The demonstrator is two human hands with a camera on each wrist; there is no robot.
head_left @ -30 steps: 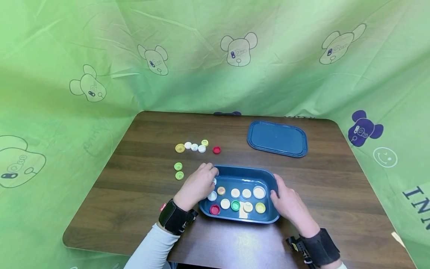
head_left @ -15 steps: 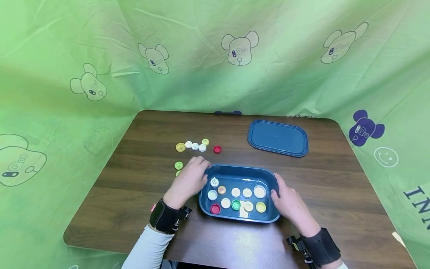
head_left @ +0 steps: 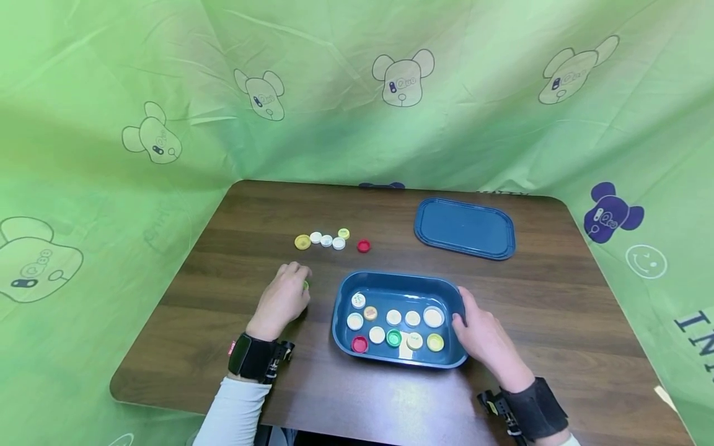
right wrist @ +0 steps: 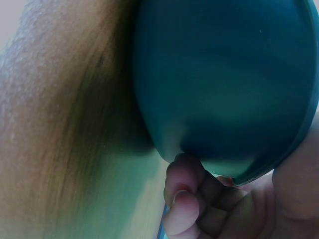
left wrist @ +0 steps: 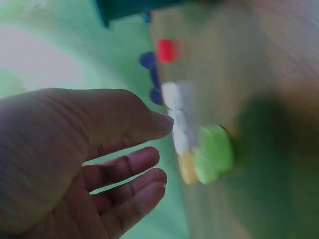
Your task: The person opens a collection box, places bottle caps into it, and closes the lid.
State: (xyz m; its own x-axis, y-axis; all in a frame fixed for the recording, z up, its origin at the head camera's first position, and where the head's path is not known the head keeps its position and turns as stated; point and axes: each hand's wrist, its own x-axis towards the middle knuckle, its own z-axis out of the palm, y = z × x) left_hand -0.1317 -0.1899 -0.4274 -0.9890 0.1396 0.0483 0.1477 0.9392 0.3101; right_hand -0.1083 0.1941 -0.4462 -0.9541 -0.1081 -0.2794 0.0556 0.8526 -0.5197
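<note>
My left hand (head_left: 281, 298) hovers over the table left of the blue tray (head_left: 398, 290), nothing in its grasp. In the left wrist view its thumb and fingers stand apart beside the green bottle caps (left wrist: 214, 154), which are blurred; the head view shows just a sliver of green by the fingertips. With my right hand (head_left: 486, 337) I grip the tray's right end, thumb over the rim and fingers against the outer wall (right wrist: 224, 84). Inside the tray lie several bottle caps: mostly white, plus a red cap (head_left: 359, 344), a green cap (head_left: 393, 337) and a yellow cap (head_left: 435, 342).
Farther back on the brown table (head_left: 212, 310) lie a gold cap (head_left: 302, 241), several white caps (head_left: 326, 240), a pale yellow cap (head_left: 343, 233) and a red cap (head_left: 364, 246). A flat blue lid (head_left: 465, 228) rests at the back right, before a green printed cloth (head_left: 334, 142).
My left hand has left the tray's left end and moved left to the green caps, now mostly covering them in the head view. The right hand has kept its hold on the tray.
</note>
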